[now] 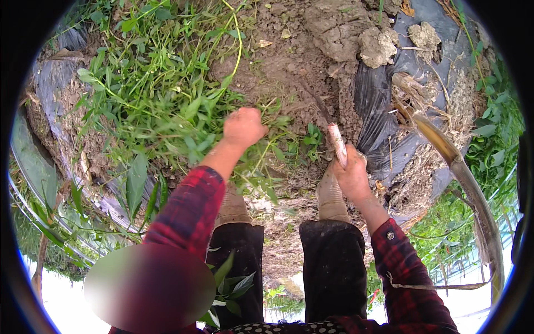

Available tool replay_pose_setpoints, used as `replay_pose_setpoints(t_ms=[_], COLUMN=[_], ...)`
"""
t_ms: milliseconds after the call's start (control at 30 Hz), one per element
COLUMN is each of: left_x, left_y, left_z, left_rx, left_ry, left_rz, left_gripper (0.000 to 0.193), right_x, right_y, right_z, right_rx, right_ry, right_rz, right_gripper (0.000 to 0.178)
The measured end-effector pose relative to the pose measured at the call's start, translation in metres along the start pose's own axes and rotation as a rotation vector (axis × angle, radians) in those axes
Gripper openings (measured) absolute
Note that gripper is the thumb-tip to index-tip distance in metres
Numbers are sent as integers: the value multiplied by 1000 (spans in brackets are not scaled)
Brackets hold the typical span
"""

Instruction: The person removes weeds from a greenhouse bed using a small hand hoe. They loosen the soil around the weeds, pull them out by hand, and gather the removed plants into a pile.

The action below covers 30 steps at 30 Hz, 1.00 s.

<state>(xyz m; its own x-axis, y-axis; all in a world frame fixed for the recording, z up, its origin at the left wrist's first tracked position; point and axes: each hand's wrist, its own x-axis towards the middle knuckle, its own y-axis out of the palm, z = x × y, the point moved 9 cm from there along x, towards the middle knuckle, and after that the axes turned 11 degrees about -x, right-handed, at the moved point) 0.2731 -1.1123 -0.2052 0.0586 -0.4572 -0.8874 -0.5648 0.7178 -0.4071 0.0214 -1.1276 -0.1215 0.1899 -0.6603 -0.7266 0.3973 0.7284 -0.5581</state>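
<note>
My left hand [243, 129] is closed in a fist around green weeds [272, 119], and leaves and stems stick out on both sides of it. Left of the fist, the foliage is smeared by motion. In my right hand [351, 173] is a sickle [337, 143] with a pale, worn handle. Its narrow dark blade points up and left, close to the bare soil [278, 61]. A small leafy plant [312, 135] grows between the fist and the sickle's handle.
A thick mat of weeds [161, 67] covers the upper left. Torn black plastic film [375, 106] and clods [378, 47] lie at right. A bent dry stalk [473, 195] arches beside my right arm. My boots [332, 195] stand on the soil below my hands.
</note>
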Motion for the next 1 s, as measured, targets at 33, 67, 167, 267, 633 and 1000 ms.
replay_pose_setpoints(t_ms=[33,67,167,267,633,1000], left_x=[-4,-9,-33,-71,-192,-109], left_y=[-6,-9,-29,-61,-249,-80], left_z=[1,5,34,60,289,75], left_rx=[55,111,184,242,885,508], left_ry=[58,115,156,201,-95,497], left_rz=[22,43,-24,-94,-343,-77], left_gripper=[33,32,30,26,14,30], right_x=[-1,-1,-1,-2,-1,35], right_y=[-4,-8,-15,-19,-2,46], right_z=[-1,-3,-8,-16,0,85], right_rx=[-15,-29,7,48,89,44], right_ry=[-21,-43,-44,-3,-75,-240], right_rz=[-21,-42,-46,-46,-6,206], right_gripper=[20,20,18,17,21,18])
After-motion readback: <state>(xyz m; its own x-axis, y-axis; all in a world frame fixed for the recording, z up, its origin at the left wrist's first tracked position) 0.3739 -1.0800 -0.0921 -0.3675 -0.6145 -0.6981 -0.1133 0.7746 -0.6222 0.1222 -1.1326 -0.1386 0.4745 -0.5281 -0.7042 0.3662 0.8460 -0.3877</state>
